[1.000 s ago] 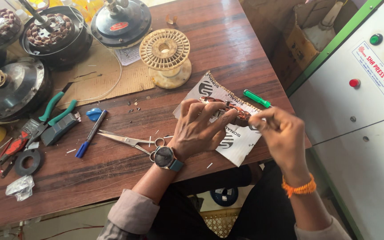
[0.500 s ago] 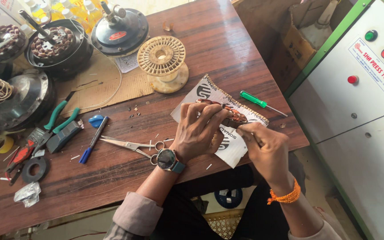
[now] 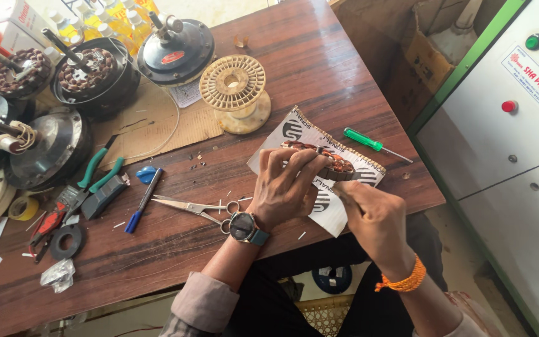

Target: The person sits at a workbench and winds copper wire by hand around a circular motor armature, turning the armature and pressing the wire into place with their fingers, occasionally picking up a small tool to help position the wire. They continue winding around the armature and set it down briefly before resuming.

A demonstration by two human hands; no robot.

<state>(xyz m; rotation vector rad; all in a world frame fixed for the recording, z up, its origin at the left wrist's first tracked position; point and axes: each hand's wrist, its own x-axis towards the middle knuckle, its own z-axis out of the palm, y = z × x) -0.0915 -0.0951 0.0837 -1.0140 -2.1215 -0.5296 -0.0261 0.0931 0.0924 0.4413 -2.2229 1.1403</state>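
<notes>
Left hand (image 3: 288, 187) grips a round copper-wound stator (image 3: 325, 161); right hand (image 3: 369, 215) pinches its rim above printed paper (image 3: 329, 206).

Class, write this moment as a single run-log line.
left hand: holds wound stator ring | right hand: fingertips at ring's near edge | under: printed sheet | nearby: scissors, green screwdriver

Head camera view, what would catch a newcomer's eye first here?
Both hands at the table's near edge: the left hand grips a copper-wound stator over a printed sheet, and the right hand works at its lower edge. Next, the cream spool at mid-table and the dark motor housings at the far left. A green screwdriver lies right of the sheet.
</notes>
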